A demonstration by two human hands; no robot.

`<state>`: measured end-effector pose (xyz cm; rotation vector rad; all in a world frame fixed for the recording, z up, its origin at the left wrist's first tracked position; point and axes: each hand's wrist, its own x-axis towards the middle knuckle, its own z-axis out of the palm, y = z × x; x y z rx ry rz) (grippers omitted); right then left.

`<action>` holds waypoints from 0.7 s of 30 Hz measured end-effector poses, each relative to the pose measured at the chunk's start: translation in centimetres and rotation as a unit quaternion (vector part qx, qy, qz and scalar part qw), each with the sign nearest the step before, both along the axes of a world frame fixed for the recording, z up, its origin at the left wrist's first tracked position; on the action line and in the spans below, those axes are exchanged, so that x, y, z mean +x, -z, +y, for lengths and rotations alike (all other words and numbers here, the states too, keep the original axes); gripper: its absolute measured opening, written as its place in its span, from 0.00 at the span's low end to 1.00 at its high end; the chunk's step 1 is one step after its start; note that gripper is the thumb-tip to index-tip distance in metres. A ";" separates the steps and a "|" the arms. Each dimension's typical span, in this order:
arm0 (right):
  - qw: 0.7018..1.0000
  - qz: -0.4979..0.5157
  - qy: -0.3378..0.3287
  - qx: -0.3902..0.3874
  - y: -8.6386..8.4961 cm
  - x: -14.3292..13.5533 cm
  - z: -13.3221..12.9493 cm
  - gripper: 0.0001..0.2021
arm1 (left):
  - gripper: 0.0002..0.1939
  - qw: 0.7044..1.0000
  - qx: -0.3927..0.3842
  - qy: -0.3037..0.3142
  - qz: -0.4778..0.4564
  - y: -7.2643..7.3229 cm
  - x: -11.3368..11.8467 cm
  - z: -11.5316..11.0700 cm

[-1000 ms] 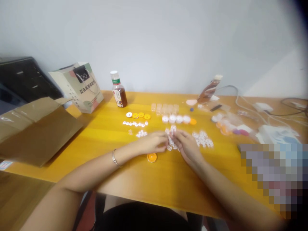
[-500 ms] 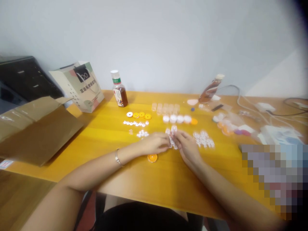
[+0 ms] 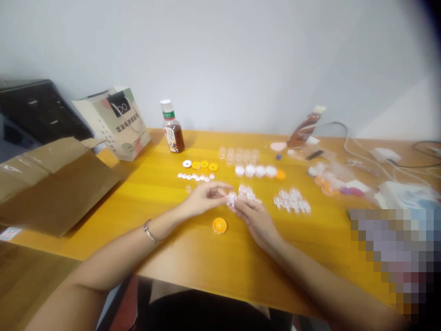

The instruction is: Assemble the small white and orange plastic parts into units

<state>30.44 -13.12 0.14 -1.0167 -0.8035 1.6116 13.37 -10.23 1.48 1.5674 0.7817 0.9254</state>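
Between my two hands is a small white openwork plastic piece (image 3: 231,199), blurred at its edges. My left hand (image 3: 209,198) pinches its left side with the fingertips, and my right hand (image 3: 254,216) grips it from the right. Just beyond my right fingers lies a cluster of similar white pieces (image 3: 245,191). Another group of white openwork pieces (image 3: 292,201) rests further right. Below the hands sits a round orange cap-like part (image 3: 219,225). Beyond my left hand runs a row of small white parts (image 3: 195,177).
Yellow and white discs (image 3: 204,164), clear cups (image 3: 239,155) and white round parts (image 3: 255,171) stand in rows. A cardboard box (image 3: 58,184) and paper bag (image 3: 120,124) are left. A drink bottle (image 3: 173,128) stands behind; another bottle (image 3: 306,128) leans right, near cables (image 3: 358,147).
Both hands have moved left and away from the white cluster, with one white piece now held between them. The orange part shows more fully.
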 end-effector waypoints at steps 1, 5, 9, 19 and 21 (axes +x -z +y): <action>1.000 -0.003 -0.005 0.000 0.0 0.0 -0.1 0.07 | 0.14 1.000 0.008 -0.002 0.007 0.0 0.1 0.0; 1.000 -0.015 -0.024 0.002 0.0 0.0 -0.2 0.06 | 0.08 0.997 0.058 -0.034 0.048 -0.1 0.1 -0.1; 0.999 -0.027 -0.042 0.010 0.1 0.0 -0.2 0.05 | 0.08 0.981 0.152 -0.059 0.105 -0.4 0.0 -0.1; 0.997 -0.022 -0.069 0.002 0.2 0.1 -0.2 0.05 | 0.09 0.965 0.210 -0.054 0.148 -0.1 -0.2 0.0; 0.997 -0.024 -0.071 0.002 0.2 0.1 -0.2 0.05 | 0.09 0.965 0.209 -0.054 0.152 -0.1 -0.1 0.0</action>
